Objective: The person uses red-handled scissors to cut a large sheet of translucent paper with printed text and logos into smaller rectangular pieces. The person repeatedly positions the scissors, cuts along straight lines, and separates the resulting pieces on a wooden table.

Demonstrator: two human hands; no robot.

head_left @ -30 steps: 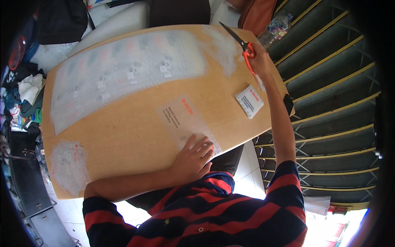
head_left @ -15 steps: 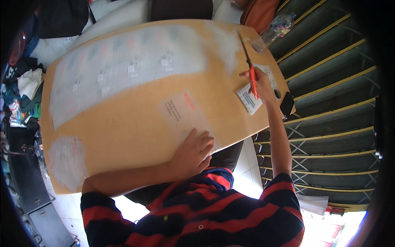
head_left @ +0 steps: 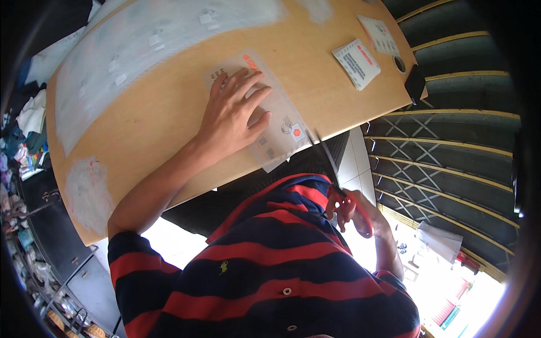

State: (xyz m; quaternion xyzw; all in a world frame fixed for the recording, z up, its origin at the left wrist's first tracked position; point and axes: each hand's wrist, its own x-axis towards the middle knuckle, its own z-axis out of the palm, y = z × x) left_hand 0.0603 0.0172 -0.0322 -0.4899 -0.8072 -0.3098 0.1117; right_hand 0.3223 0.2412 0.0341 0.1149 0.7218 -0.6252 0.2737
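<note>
Scissors (head_left: pixel 338 186) with red handles sit in the right hand (head_left: pixel 358 211), fingers curled closed through the loops, the dark blades pointing up toward the near edge of the counter (head_left: pixel 169 112). Blade tips lie at or just beside the lower right corner of a clear plastic sheet (head_left: pixel 270 127) carrying small printed labels; whether the blades are parted cannot be told. That corner of the sheet overhangs the counter's near edge. Left hand (head_left: pixel 234 110) lies flat on the same sheet, fingers spread and extended, pressing it to the wooden top and grasping nothing. Farther along the counter to the right lie a small white printed packet (head_left: pixel 356 63) and a second white card (head_left: pixel 380 34) beside it, both well apart from the hands. A long pale sheet (head_left: pixel 141 50) covers the far part of the counter. Striped red and navy shirt (head_left: pixel 270 270) fills the lower view
</note>
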